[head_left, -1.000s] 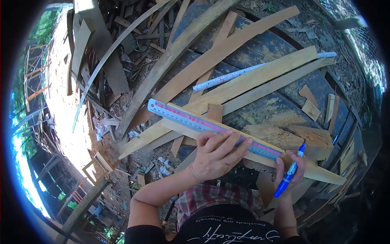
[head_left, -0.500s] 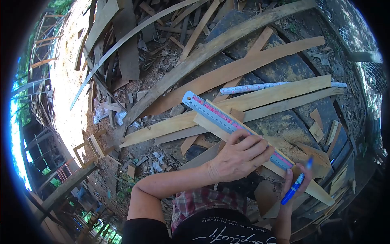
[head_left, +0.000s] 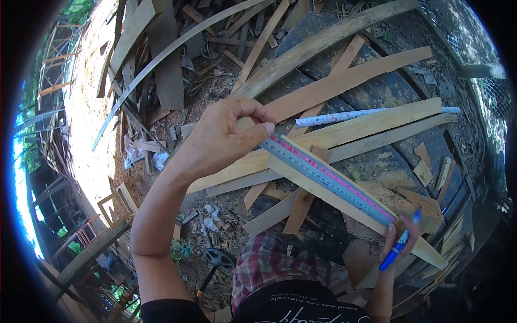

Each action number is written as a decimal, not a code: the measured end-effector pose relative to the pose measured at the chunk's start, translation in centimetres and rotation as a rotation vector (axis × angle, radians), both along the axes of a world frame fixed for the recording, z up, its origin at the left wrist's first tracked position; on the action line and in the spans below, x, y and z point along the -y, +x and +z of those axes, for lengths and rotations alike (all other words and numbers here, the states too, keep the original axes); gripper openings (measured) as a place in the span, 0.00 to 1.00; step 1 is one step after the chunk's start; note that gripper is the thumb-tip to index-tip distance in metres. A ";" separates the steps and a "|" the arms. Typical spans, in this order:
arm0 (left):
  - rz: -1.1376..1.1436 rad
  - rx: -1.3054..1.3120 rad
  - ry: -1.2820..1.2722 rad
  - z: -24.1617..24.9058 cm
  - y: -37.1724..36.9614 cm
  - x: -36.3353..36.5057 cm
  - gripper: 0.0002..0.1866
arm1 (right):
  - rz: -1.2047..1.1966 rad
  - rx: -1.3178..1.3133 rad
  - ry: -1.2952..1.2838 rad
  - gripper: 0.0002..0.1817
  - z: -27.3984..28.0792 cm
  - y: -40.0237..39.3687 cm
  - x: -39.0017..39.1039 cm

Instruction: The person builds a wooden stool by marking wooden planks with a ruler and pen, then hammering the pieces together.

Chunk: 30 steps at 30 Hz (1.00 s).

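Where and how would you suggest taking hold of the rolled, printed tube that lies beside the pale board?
I'd grip the printed tube just in from its left end, coming from above, with thumb and fingers closing across its width. It looks slim and round, and that stretch is exposed, while farther right the pale board hides part of it.

We stand in rough open-air woodworking area: long planks (head_left: pixel 353 85), heaped scrap wood (head_left: pixel 166 72), sawdust (head_left: pixel 383 163), wire-mesh fence (head_left: pixel 492 102).
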<state>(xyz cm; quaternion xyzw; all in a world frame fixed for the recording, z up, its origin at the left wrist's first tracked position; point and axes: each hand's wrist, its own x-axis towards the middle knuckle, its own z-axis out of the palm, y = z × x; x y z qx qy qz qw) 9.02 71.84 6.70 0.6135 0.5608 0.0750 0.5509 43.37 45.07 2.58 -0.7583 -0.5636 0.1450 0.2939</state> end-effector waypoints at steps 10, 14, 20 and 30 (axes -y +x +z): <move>-0.168 -0.015 -0.167 -0.7 0.7 -1.6 0.09 | 0.003 -0.036 -0.005 0.19 0.0 0.0 0.1; -0.267 -0.067 -0.127 -0.3 0.8 -2.4 0.09 | 0.011 -0.071 -0.005 0.18 0.0 0.0 0.1; -0.310 -0.123 -0.156 0.2 1.5 -3.0 0.09 | 0.023 -0.049 -0.003 0.18 0.1 0.1 0.1; -0.365 -0.128 -0.261 -0.4 1.7 -3.7 0.09 | 0.022 -0.046 0.012 0.19 -0.2 0.2 0.1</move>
